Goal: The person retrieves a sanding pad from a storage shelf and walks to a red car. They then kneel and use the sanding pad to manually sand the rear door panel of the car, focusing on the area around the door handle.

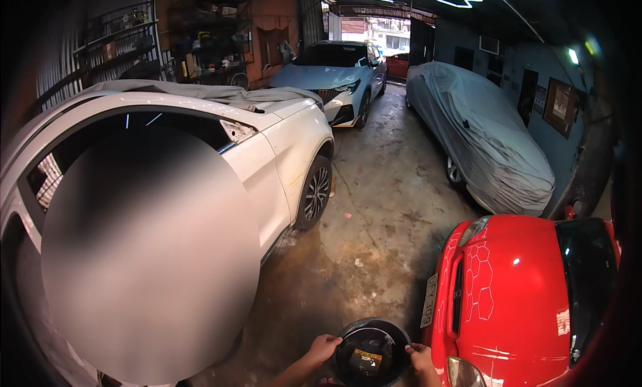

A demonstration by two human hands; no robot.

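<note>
Low at the bottom centre, a round black tub (396, 333) is held between my two hands. My left hand (324, 347) is closed on its left rim. On the opposite rim, my right hand (420, 355) grips with the fingers folded over the edge. Inside the tub lies a small flat yellow-and-black item (366, 361); whether it is a packet or a label, I cannot tell. The dark interior hides any other contents.
A red car (521, 280) stands close on my right. To the left is a white car (267, 140), partly hidden by a blurred patch. Farther off are a blue-grey car (328, 69) and a covered car (481, 126). The concrete floor (374, 206) looks wet and stained.
</note>
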